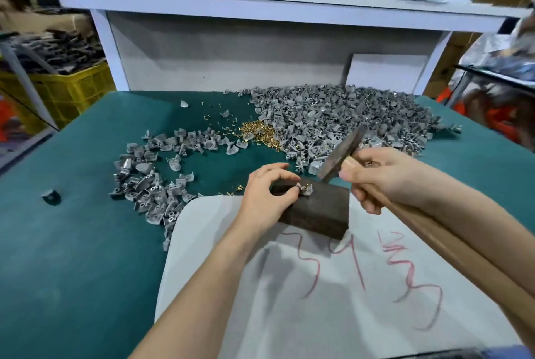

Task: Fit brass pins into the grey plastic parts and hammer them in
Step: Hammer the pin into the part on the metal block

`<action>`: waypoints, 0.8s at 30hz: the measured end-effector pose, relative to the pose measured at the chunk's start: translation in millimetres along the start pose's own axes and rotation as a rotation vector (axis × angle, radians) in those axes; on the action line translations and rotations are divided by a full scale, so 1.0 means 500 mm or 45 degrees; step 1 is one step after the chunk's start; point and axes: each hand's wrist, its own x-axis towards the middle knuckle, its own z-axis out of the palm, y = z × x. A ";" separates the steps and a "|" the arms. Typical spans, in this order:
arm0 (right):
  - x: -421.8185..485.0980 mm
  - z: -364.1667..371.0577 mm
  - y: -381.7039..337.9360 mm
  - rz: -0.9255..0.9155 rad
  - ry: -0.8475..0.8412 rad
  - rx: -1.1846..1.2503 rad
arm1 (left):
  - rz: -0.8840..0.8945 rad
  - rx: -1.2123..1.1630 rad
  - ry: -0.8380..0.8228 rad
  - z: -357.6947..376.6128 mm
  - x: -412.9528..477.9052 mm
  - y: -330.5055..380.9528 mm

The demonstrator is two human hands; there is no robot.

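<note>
Cloth [318, 300] scrawled in red lay nearest on the bench [72, 242], and the dark block [315, 215] sat at its far edge. On top of that block stood the grey plastic part [306, 190], with what looked like a brass pin [302, 185] poking up from it. It was too small to be sure.

Risk number one, to my eye: the left hand [266, 199] was right there, fingers [286, 177] curled in and pinching the part between tips and thumb. A blow landing off line could have caught a fingertip. Risk two: the pin looked barely seated, and a glancing hit might have bent it or flicked the little part off the block.

Over to the right hand [379, 176]: fingers [357, 174] wrapped tight round the wooden handle just under the head, choked up short. The hammer [341, 153] hung tilted above and just right of the part, not touching it.

Beyond, a loose scatter of grey parts [150, 182] curved round on the left. A small spill of brass pins [257, 130] glinted mid-bench, and the big heap [347, 115] spread behind.
</note>
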 end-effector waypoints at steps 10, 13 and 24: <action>0.021 0.058 0.014 0.133 0.143 -0.128 | 0.007 0.026 -0.005 0.002 0.004 -0.001; 0.034 0.058 0.008 0.150 0.132 -0.102 | 0.009 0.018 -0.020 0.002 0.006 -0.002; 0.037 0.065 -0.006 0.115 0.122 -0.370 | -0.038 -0.119 -0.072 0.002 0.004 0.003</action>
